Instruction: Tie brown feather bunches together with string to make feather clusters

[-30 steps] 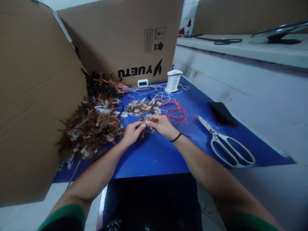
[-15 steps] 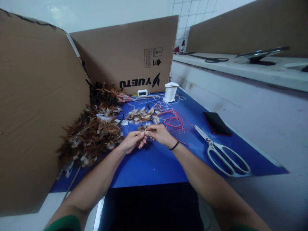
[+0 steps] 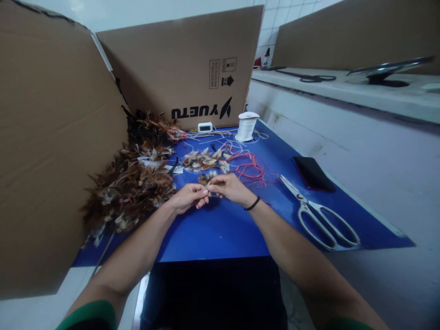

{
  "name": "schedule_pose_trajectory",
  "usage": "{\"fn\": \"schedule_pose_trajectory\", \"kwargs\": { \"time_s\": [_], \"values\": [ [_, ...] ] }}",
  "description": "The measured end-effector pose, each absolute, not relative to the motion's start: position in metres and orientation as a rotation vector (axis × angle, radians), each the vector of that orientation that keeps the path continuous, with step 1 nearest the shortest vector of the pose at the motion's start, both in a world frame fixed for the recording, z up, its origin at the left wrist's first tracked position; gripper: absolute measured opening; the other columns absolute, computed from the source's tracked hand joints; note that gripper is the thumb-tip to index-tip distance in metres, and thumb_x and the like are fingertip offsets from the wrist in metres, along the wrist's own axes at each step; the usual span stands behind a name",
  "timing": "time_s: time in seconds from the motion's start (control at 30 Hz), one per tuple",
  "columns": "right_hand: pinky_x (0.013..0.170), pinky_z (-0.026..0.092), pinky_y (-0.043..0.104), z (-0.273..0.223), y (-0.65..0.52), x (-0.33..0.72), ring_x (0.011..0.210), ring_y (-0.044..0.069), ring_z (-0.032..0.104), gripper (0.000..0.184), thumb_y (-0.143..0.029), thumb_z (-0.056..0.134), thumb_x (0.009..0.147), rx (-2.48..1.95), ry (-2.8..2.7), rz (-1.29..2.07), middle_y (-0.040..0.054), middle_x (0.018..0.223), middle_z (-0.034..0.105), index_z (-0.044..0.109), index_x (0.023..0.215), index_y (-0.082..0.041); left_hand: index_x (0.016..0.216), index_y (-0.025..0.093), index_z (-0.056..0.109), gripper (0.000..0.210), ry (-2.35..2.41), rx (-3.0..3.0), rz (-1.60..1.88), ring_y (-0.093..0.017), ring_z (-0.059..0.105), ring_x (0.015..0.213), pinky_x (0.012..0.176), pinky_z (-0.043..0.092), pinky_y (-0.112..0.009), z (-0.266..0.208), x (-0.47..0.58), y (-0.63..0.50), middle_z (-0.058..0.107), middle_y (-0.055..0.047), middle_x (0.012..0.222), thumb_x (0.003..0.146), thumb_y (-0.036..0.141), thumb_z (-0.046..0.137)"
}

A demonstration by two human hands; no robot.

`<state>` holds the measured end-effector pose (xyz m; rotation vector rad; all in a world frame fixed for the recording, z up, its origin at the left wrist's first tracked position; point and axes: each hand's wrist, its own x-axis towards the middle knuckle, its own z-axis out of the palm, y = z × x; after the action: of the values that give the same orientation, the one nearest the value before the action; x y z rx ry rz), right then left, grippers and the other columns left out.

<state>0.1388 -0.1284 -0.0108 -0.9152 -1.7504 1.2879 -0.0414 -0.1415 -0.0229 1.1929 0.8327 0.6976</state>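
Over the blue tabletop, my left hand [image 3: 191, 198] and my right hand [image 3: 229, 189] meet fingertip to fingertip. Both are closed in a pinch on a small feather [image 3: 207, 185], mostly covered by the fingers. Just beyond them shows a brown and white feather tuft [image 3: 207, 177]; whether it is joined to the pinched piece I cannot tell. Further back lies a row of pale brown feathers [image 3: 202, 159], with red strings [image 3: 252, 168] trailing off to its right. A large heap of brown feathers [image 3: 137, 188] is left of my left hand.
Big scissors [image 3: 316, 213] lie slightly spread at the right, near a dark phone [image 3: 313, 173]. A white spool [image 3: 246, 127] and a small white digital device [image 3: 205, 127] stand at the back. Cardboard panels [image 3: 165, 68] wall the left and rear. A ledge [image 3: 340, 89] runs along the right.
The camera view has shifted a little, so the scene sits slightly higher and to the right. My hands keep nearly the same pinch, with only slight finger movement.
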Motion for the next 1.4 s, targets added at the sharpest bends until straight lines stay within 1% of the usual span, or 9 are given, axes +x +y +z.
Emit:
{"fn": "schedule_pose_trajectory", "kwargs": {
  "time_s": [0.13, 0.3, 0.4, 0.5, 0.63, 0.8, 0.93, 1.1, 1.4],
  "values": [
    [0.042, 0.038, 0.018, -0.0081, -0.1298, 0.1389, 0.045, 0.006, 0.045, 0.026, -0.04, 0.069, 0.066, -0.903, -1.742, 1.32, -0.0019, 0.055, 0.057, 0.065, 0.068, -0.015, 0.076, 0.009, 0.061, 0.033, 0.826, 1.201, 0.674, -0.003, 0.046, 0.041, 0.041, 0.032, -0.017, -0.0233, -0.0423, -0.1412, 0.06, -0.002, 0.062, 0.07, 0.041, 0.069],
    [0.042, 0.036, 0.018, -0.0046, -0.1312, 0.1401, 0.046, 0.006, 0.045, 0.025, -0.039, 0.069, 0.067, -0.929, -1.752, 1.35, -0.0009, 0.057, 0.059, 0.064, 0.067, -0.015, 0.078, 0.009, 0.062, 0.031, 0.786, 1.207, 0.654, -0.004, 0.048, 0.042, 0.042, 0.033, -0.017, -0.0248, -0.0423, -0.1415, 0.061, -0.003, 0.064, 0.074, 0.039, 0.067],
    [0.043, 0.035, 0.019, -0.0055, -0.1304, 0.1411, 0.045, 0.006, 0.043, 0.024, -0.038, 0.069, 0.067, -0.941, -1.765, 1.34, -0.002, 0.054, 0.057, 0.065, 0.068, -0.015, 0.078, 0.009, 0.063, 0.029, 0.779, 1.192, 0.651, -0.004, 0.049, 0.043, 0.042, 0.034, -0.017, -0.0239, -0.0414, -0.1422, 0.061, -0.003, 0.063, 0.074, 0.037, 0.066],
    [0.042, 0.034, 0.02, -0.0064, -0.1298, 0.1412, 0.044, 0.006, 0.042, 0.025, -0.039, 0.07, 0.066, -0.94, -1.767, 1.34, -0.0027, 0.053, 0.055, 0.065, 0.069, -0.015, 0.074, 0.009, 0.063, 0.028, 0.785, 1.181, 0.65, -0.004, 0.048, 0.042, 0.041, 0.033, -0.017, -0.0218, -0.0404, -0.1431, 0.06, -0.002, 0.061, 0.073, 0.036, 0.067],
    [0.042, 0.033, 0.02, -0.0053, -0.1306, 0.1406, 0.045, 0.006, 0.042, 0.027, -0.042, 0.07, 0.065, -0.933, -1.772, 1.339, -0.0019, 0.055, 0.056, 0.065, 0.068, -0.015, 0.072, 0.009, 0.061, 0.028, 0.79, 1.153, 0.645, -0.003, 0.047, 0.041, 0.039, 0.031, -0.017, -0.0207, -0.0403, -0.1429, 0.059, -0.001, 0.06, 0.072, 0.036, 0.069],
    [0.043, 0.035, 0.02, -0.0044, -0.131, 0.1412, 0.047, 0.006, 0.042, 0.027, -0.041, 0.068, 0.068, -0.937, -1.808, 1.297, -0.0017, 0.056, 0.055, 0.064, 0.069, -0.015, 0.075, 0.009, 0.061, 0.027, 0.783, 1.124, 0.647, -0.004, 0.048, 0.042, 0.04, 0.033, -0.017, -0.0227, -0.0409, -0.1407, 0.06, -0.001, 0.061, 0.07, 0.033, 0.07],
    [0.045, 0.036, 0.021, -0.0062, -0.1304, 0.1417, 0.048, 0.007, 0.045, 0.025, -0.039, 0.067, 0.07, -0.94, -1.815, 1.279, -0.0017, 0.056, 0.055, 0.064, 0.071, -0.014, 0.076, 0.009, 0.061, 0.024, 0.809, 1.134, 0.697, -0.004, 0.049, 0.042, 0.041, 0.034, -0.018, -0.0246, -0.0392, -0.1395, 0.06, -0.001, 0.062, 0.072, 0.032, 0.068],
    [0.049, 0.04, 0.023, -0.009, -0.1295, 0.1409, 0.052, 0.008, 0.049, 0.023, -0.037, 0.068, 0.069, -0.917, -1.771, 1.29, -0.0001, 0.063, 0.059, 0.063, 0.075, -0.015, 0.072, 0.011, 0.059, 0.024, 0.844, 1.186, 0.826, -0.004, 0.048, 0.043, 0.042, 0.034, -0.018, -0.0261, -0.0362, -0.1398, 0.058, 0.0, 0.061, 0.074, 0.033, 0.065],
    [0.048, 0.039, 0.022, -0.0136, -0.126, 0.1422, 0.05, 0.009, 0.049, 0.021, -0.036, 0.064, 0.073, -0.979, -1.843, 1.154, -0.001, 0.056, 0.057, 0.065, 0.075, -0.015, 0.076, 0.01, 0.06, 0.027, 0.845, 1.264, 0.81, -0.005, 0.049, 0.046, 0.043, 0.035, -0.018, -0.0282, -0.0361, -0.1404, 0.058, 0.0, 0.063, 0.075, 0.036, 0.064]
  ]
}}
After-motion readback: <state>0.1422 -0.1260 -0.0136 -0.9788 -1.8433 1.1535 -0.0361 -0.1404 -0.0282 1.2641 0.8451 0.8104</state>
